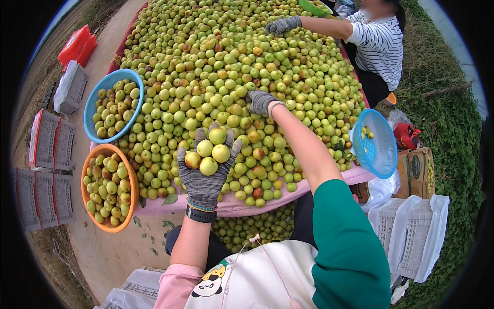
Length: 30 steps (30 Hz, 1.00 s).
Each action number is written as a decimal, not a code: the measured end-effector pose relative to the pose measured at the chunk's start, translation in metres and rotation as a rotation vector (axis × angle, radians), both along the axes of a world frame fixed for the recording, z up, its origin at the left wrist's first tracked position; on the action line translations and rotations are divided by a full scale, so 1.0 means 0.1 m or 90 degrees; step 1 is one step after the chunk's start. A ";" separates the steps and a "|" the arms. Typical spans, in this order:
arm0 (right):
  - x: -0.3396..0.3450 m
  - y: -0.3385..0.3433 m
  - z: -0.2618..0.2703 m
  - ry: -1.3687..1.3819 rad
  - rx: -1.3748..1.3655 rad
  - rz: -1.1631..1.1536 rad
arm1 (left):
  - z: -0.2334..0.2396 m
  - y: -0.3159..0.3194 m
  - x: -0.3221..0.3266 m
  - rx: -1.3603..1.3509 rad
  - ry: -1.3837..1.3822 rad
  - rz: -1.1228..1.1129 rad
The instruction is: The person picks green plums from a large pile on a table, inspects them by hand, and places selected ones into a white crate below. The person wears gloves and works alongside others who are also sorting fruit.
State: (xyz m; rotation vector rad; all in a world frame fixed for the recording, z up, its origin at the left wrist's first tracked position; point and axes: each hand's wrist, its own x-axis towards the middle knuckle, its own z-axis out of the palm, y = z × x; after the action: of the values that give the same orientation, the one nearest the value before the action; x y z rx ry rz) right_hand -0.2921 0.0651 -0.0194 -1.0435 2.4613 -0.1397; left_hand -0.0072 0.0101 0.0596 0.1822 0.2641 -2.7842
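A large heap of small round yellow-green fruits [216,77], some blushed reddish brown, covers the pink-sheeted table in front of me. My left hand [204,181], in a grey knit glove, is palm up near the front edge, with several of the fruits [208,151] cradled between its fingers. Farther in, my right hand [260,102], gloved the same way, reaches down onto the heap beside a fruit. Its fingertips are partly hidden, so I cannot see whether it grips one.
Blue [88,116] and orange [135,185] fruit-filled baskets stand left; another blue basket [380,150], holding few fruits, tilts at right. A co-worker's gloved hand [283,26] rests on the heap. Grey crates [63,145] flank the left; lined crates [415,231] and a carton [413,172] stand right.
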 end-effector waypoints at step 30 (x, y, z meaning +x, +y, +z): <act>1.22 0.69 1.00 -0.463 -0.688 -0.067 | -0.13 0.14 0.09 -0.046 0.041 -0.060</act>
State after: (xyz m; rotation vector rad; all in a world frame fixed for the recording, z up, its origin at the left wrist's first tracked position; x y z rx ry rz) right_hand -0.1702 0.1344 0.0804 -0.9476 1.6670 -1.6786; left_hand 0.0018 0.0241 0.0470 0.0886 0.1748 -2.8908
